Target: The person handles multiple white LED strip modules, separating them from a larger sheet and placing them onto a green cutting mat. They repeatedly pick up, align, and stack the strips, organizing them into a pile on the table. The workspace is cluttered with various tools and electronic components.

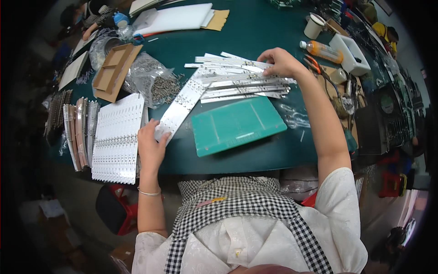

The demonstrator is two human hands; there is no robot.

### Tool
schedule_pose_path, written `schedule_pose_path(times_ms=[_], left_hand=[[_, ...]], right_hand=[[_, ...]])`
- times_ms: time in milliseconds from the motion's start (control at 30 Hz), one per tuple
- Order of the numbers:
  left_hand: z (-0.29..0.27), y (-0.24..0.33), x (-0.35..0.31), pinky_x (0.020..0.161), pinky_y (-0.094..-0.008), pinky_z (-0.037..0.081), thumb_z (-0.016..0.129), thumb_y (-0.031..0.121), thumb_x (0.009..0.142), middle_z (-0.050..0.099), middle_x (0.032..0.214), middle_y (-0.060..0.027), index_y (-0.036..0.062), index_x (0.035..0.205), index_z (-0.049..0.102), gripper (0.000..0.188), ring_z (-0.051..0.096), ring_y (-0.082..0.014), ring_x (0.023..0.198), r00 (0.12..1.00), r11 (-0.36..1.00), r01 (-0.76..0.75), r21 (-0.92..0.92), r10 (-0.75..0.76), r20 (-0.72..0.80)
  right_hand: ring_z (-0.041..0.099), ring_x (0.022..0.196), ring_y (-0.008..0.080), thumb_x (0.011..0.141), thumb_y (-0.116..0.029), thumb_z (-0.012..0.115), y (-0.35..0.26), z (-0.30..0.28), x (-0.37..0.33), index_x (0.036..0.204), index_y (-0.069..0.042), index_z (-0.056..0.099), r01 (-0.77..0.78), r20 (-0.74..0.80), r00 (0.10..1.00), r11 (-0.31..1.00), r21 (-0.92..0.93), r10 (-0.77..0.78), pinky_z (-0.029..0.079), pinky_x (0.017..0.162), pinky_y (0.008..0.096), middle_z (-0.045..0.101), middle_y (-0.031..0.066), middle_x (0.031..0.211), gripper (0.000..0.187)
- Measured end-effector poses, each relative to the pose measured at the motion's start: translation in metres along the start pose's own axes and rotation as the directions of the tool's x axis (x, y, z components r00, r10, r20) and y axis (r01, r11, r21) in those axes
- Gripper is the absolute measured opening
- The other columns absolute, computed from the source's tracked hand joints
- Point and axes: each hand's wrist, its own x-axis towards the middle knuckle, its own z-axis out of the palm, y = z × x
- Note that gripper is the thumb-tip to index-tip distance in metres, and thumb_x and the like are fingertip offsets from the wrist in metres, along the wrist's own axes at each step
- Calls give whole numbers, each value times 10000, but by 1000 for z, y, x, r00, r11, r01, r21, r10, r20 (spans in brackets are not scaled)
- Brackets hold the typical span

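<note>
At the lower end of a slanting stack of narrow white strips [185, 104], my left hand [151, 145] has its thumb and fingers at the two sides of the strips. My right hand [282, 64] is at the far right end of a loose pile of white strips [237, 81], its thumb and fingertips pinching the end of an upper strip. Small metal parts dot the strips. A green rectangular plastic tray or lid [238, 125] lies between my arms, just in front of the pile. My fingertips are partly hidden.
Left stands a wide stack of white panels [116, 137] beside upright bundles [80, 132]. A clear bag of small metal parts [162, 86] and a cardboard tray [116, 71] lie behind. Right are an orange drink bottle [325, 51], white bin [350, 55], pliers [313, 64] and a cup [314, 26].
</note>
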Motion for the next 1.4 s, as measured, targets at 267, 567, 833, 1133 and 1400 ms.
schedule_pose_path(times_ms=[267,567,833,1133,1400], left_hand=[[19,14,16,953,-485,348,871,302,514,493,1274,-212,10,1303,423,953,423,-392,1161,993,988,-33,149,16,116],[15,0,37,762,-359,475,722,38,680,636,961,-144,35,1200,567,543,608,-267,804,987,975,160,-156,-163,-4],[-46,-4,48,633,-207,462,622,-63,789,646,906,-49,-19,1085,651,300,550,-64,678,837,563,92,-821,-491,-242],[-61,75,34,653,-238,475,590,-130,744,639,878,-88,-3,1032,673,326,600,-137,747,971,843,-164,-512,46,-235],[-22,123,44,634,-248,471,626,-120,719,637,859,-100,10,1006,685,321,604,-166,731,965,823,-240,-515,262,-31]], right_hand=[[647,849,238,642,-70,783,11,20,26,1056,-67,682,-49,48,997,996,-77,53,497,771,340,691,128,936,425],[643,802,173,704,2,716,14,16,2,1081,-21,661,-22,6,1000,988,152,21,493,762,298,693,118,898,381],[650,820,181,703,17,704,19,13,-2,1094,-7,651,-1,16,1000,982,188,-2,502,781,292,693,130,929,396],[602,957,229,873,-181,607,-26,17,-27,1007,-62,689,203,-267,950,969,140,-161,474,835,326,632,89,1052,197],[585,949,120,698,4,724,-20,15,-117,1212,17,537,95,-26,992,610,787,-121,474,862,265,625,59,1054,547]])
